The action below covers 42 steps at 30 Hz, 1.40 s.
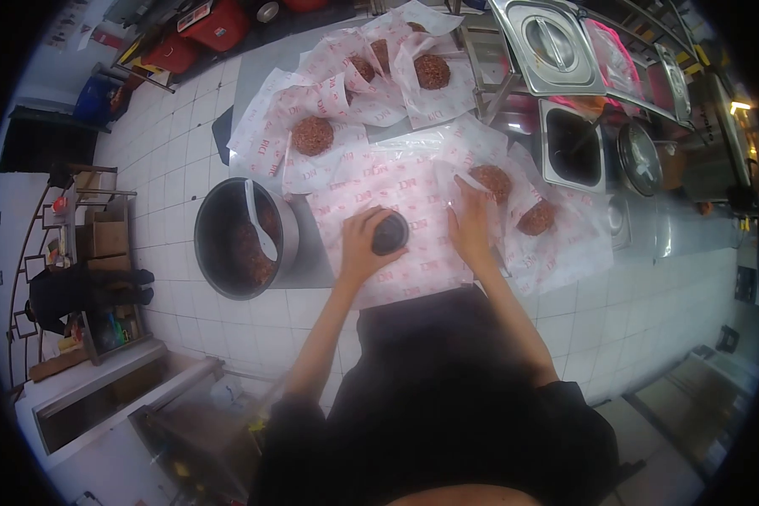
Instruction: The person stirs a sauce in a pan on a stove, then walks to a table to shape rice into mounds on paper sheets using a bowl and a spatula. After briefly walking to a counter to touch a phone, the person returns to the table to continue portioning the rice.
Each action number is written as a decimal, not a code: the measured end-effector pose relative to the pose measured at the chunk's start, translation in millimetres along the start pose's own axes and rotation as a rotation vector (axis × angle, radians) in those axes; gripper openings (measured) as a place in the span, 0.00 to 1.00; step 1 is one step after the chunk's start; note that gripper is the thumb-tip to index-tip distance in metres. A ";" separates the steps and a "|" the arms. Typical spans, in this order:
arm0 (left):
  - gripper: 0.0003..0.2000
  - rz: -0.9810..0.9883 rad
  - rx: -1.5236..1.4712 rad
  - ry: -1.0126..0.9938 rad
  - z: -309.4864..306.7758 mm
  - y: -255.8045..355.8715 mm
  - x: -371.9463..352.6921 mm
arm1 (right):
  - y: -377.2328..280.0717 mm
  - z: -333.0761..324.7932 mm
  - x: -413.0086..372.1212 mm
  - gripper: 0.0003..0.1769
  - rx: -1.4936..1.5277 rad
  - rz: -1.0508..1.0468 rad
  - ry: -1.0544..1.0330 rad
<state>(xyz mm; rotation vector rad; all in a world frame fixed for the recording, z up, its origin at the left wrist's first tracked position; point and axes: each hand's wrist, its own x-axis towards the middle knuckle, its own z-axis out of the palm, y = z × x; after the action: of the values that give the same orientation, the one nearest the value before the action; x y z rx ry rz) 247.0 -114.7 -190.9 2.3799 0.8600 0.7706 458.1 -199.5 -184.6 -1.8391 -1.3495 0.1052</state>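
Note:
My left hand (pixel 364 250) is wrapped around a small dark round cup (pixel 390 234), seen from above on a sheet of white paper with red print (pixel 367 190). My right hand (pixel 474 226) lies at the right side of this sheet, its fingers stretched out and thumb apart, touching the paper. Just beyond it sits a reddish-brown mound of rice-like food (pixel 492 182) on another sheet, with a second mound (pixel 534 218) to its right. What is inside the cup cannot be made out.
Left of the sheets stands a deep dark pot (pixel 288 228) with brown food and a white ladle (pixel 260 221). More mounds (pixel 312 136) rest on printed papers at the back. Lidded steel pans (pixel 557 42) are at back right. A person in dark clothes (pixel 80 295) is far left.

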 end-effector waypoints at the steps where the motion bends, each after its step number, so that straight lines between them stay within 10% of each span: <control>1: 0.40 0.000 0.016 -0.019 -11.1 -4.1 1.4 | -0.4 3.2 3.2 0.31 -0.036 -0.029 0.050; 4: 0.40 -0.004 0.003 -0.169 -29.0 -10.2 7.1 | -13.6 24.4 10.6 0.36 0.239 0.270 -0.184; 13: 0.42 -0.018 0.005 -0.140 -33.1 -10.9 9.9 | -8.9 61.9 44.1 0.40 0.458 0.542 -0.021; 30: 0.38 0.211 -0.089 -0.298 -79.7 -7.3 58.9 | -15.7 51.5 4.9 0.27 0.655 0.360 -0.133; 34: 0.35 -0.109 -0.763 -0.047 -61.2 -13.2 104.5 | -20.0 48.4 4.5 0.26 0.710 0.286 -0.215; 37: 0.28 -0.519 -1.223 -0.582 -20.3 -47.0 160.4 | -19.9 43.6 0.6 0.27 0.573 0.379 -0.286; 40: 0.33 -0.687 -0.798 -1.073 7.9 -64.3 184.4 | -13.1 37.9 3.6 0.26 0.440 0.299 -0.176; 42: 0.35 -0.745 -0.945 -1.000 5.0 -67.0 179.1 | -13.9 26.5 8.8 0.24 0.158 0.183 -0.128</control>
<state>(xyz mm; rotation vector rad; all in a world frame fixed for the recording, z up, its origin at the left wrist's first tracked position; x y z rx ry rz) 337.6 53.0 -174.7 1.1560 0.6159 -0.3044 437.9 -176.2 -189.5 -1.8431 -1.2187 0.4196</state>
